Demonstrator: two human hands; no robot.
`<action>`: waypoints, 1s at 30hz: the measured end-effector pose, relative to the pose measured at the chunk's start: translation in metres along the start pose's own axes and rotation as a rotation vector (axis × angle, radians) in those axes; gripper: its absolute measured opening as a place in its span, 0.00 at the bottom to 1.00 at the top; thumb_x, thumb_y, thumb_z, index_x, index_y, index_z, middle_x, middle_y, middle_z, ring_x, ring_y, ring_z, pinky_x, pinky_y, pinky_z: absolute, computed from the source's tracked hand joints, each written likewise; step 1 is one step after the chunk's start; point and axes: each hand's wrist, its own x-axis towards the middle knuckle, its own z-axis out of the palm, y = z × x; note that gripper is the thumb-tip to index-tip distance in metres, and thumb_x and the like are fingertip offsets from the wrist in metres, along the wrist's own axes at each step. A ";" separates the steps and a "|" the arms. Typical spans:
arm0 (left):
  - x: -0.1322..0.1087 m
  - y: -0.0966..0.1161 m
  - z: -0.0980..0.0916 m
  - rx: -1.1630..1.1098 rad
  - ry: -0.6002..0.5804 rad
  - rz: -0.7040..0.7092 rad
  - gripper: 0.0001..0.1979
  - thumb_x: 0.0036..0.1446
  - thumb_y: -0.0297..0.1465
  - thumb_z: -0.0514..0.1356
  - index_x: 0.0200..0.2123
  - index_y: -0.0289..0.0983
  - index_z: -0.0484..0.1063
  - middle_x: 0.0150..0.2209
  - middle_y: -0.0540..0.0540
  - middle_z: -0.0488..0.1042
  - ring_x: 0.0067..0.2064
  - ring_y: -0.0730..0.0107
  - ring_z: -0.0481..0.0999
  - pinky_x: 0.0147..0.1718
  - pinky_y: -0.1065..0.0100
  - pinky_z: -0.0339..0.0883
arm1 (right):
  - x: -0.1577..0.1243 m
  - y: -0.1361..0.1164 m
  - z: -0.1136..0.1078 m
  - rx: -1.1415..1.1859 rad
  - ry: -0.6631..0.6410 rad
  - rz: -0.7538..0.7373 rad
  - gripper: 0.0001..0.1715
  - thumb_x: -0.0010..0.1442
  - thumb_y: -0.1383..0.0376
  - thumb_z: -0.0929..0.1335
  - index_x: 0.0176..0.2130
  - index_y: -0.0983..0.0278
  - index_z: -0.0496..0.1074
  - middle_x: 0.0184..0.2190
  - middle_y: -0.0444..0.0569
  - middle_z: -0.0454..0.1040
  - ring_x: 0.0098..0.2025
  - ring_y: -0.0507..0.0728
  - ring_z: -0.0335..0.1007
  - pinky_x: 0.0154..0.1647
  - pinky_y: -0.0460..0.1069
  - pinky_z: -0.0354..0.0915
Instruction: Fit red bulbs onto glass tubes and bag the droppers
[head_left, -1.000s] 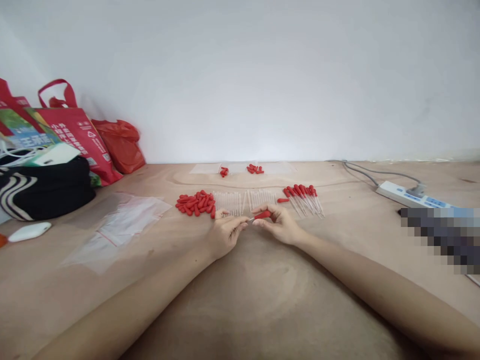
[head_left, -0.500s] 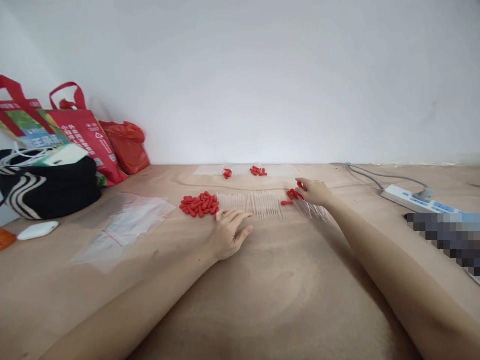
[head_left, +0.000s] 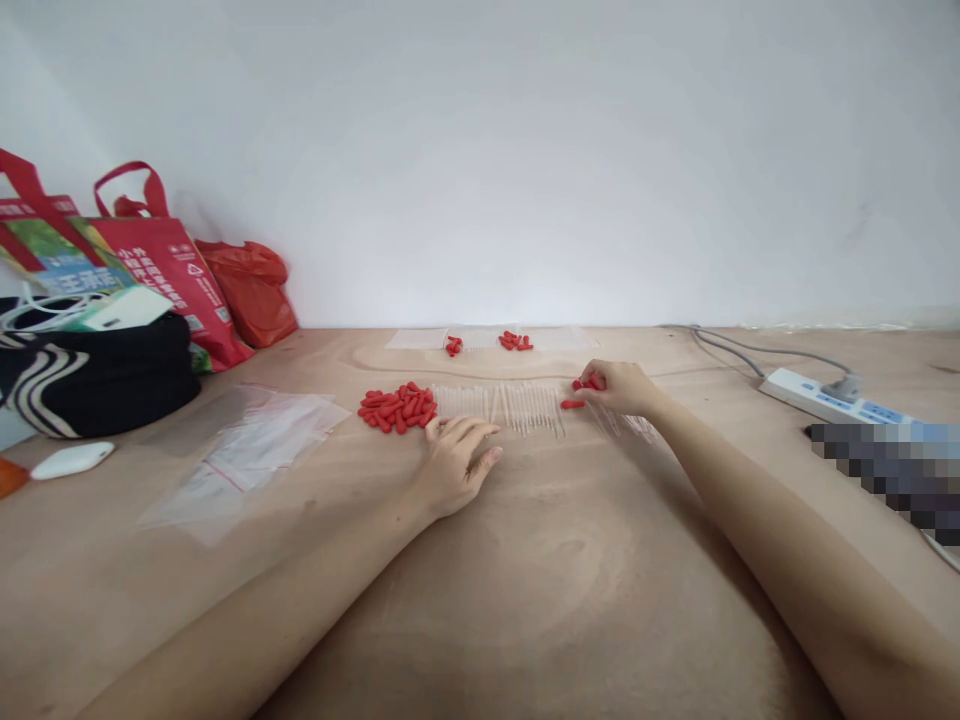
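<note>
Over red-bulbed droppers, right hand, now parted from left hand, right grip unclear, left spread

A single view looks out from the wearer's head, facing forward and tilted down across the bench to the pale wall behind it. The forearms enter from the two lower corners and run inward, so the left hand and the right hand sit at middle range, near the centre. The lens takes in a wide sweep; the right fingertips are partly hidden, their exact contact hard to judge from this angle.
</note>
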 end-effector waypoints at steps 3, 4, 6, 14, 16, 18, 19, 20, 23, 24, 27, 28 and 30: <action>0.001 0.000 0.001 0.076 0.070 -0.094 0.08 0.54 0.33 0.53 0.38 0.39 0.67 0.37 0.47 0.72 0.41 0.64 0.67 0.43 0.58 0.47 | 0.000 -0.005 0.004 -0.003 -0.094 -0.107 0.13 0.46 0.55 0.66 0.31 0.60 0.70 0.27 0.44 0.71 0.30 0.54 0.65 0.29 0.46 0.54; 0.001 -0.001 0.002 0.103 0.092 -0.132 0.08 0.53 0.34 0.54 0.37 0.40 0.68 0.35 0.47 0.71 0.40 0.63 0.66 0.42 0.58 0.48 | 0.000 -0.006 0.006 0.000 -0.106 -0.126 0.12 0.47 0.56 0.66 0.30 0.60 0.71 0.27 0.44 0.71 0.30 0.54 0.65 0.29 0.46 0.54; 0.003 -0.003 0.003 0.156 0.112 -0.200 0.07 0.52 0.34 0.55 0.34 0.40 0.69 0.33 0.47 0.71 0.39 0.62 0.66 0.39 0.58 0.49 | 0.002 -0.005 0.010 0.028 -0.100 -0.147 0.08 0.47 0.59 0.66 0.29 0.61 0.71 0.28 0.45 0.71 0.31 0.53 0.65 0.30 0.46 0.55; 0.041 -0.012 0.017 0.313 0.060 -0.279 0.06 0.48 0.33 0.56 0.30 0.39 0.70 0.37 0.43 0.68 0.43 0.55 0.62 0.40 0.53 0.50 | -0.012 -0.029 0.024 0.362 0.397 -0.058 0.08 0.53 0.62 0.62 0.29 0.65 0.65 0.24 0.46 0.67 0.25 0.52 0.62 0.26 0.46 0.58; 0.055 -0.011 0.023 0.342 0.050 -0.248 0.06 0.48 0.30 0.54 0.29 0.37 0.70 0.38 0.40 0.67 0.44 0.53 0.61 0.41 0.51 0.49 | -0.027 -0.043 0.033 0.422 0.463 -0.118 0.08 0.54 0.61 0.62 0.30 0.64 0.64 0.23 0.46 0.66 0.24 0.51 0.61 0.26 0.46 0.59; 0.067 -0.011 0.029 0.356 0.039 -0.250 0.07 0.48 0.29 0.52 0.28 0.35 0.70 0.39 0.37 0.66 0.44 0.50 0.60 0.42 0.49 0.48 | -0.043 -0.056 0.040 0.435 0.421 -0.274 0.07 0.55 0.62 0.61 0.33 0.64 0.63 0.24 0.46 0.66 0.25 0.52 0.62 0.26 0.47 0.60; 0.072 -0.010 0.033 0.352 0.035 -0.267 0.08 0.48 0.29 0.51 0.28 0.34 0.70 0.39 0.36 0.66 0.45 0.48 0.59 0.42 0.48 0.48 | -0.050 -0.061 0.043 0.450 0.419 -0.324 0.07 0.55 0.63 0.61 0.36 0.63 0.62 0.26 0.47 0.66 0.25 0.52 0.62 0.27 0.47 0.61; 0.076 -0.011 0.036 0.345 0.023 -0.289 0.09 0.48 0.30 0.51 0.29 0.33 0.70 0.39 0.35 0.65 0.45 0.46 0.59 0.43 0.47 0.47 | -0.057 -0.065 0.045 0.462 0.418 -0.366 0.10 0.56 0.64 0.60 0.39 0.63 0.61 0.27 0.47 0.66 0.26 0.52 0.63 0.27 0.47 0.62; 0.087 -0.015 0.045 0.327 -0.042 -0.366 0.12 0.45 0.31 0.52 0.31 0.31 0.70 0.40 0.32 0.65 0.46 0.42 0.57 0.42 0.45 0.44 | -0.067 -0.071 0.043 0.456 0.431 -0.460 0.16 0.58 0.67 0.57 0.48 0.63 0.57 0.30 0.49 0.66 0.30 0.53 0.64 0.31 0.49 0.63; 0.089 -0.017 0.048 0.327 -0.063 -0.388 0.12 0.44 0.31 0.52 0.31 0.31 0.70 0.40 0.31 0.65 0.46 0.41 0.57 0.42 0.44 0.44 | -0.068 -0.071 0.041 0.441 0.427 -0.487 0.17 0.58 0.68 0.57 0.48 0.62 0.58 0.31 0.50 0.65 0.31 0.54 0.64 0.32 0.49 0.64; 0.097 -0.022 0.055 0.337 -0.089 -0.432 0.12 0.41 0.31 0.55 0.29 0.30 0.71 0.38 0.30 0.66 0.45 0.40 0.58 0.39 0.45 0.47 | -0.069 -0.072 0.038 0.434 0.410 -0.490 0.12 0.58 0.68 0.57 0.43 0.62 0.61 0.30 0.49 0.65 0.30 0.53 0.63 0.31 0.48 0.64; 0.099 -0.022 0.055 0.339 -0.093 -0.445 0.11 0.40 0.31 0.56 0.28 0.30 0.71 0.38 0.30 0.66 0.45 0.39 0.58 0.39 0.45 0.47 | -0.068 -0.072 0.038 0.448 0.408 -0.468 0.10 0.57 0.67 0.58 0.41 0.62 0.61 0.29 0.48 0.65 0.29 0.52 0.63 0.29 0.47 0.63; 0.102 -0.020 0.052 0.346 -0.094 -0.462 0.11 0.41 0.31 0.56 0.27 0.30 0.71 0.38 0.29 0.66 0.44 0.40 0.59 0.38 0.46 0.49 | -0.068 -0.071 0.038 0.482 0.407 -0.424 0.05 0.55 0.67 0.60 0.36 0.63 0.60 0.26 0.46 0.64 0.26 0.51 0.62 0.25 0.45 0.62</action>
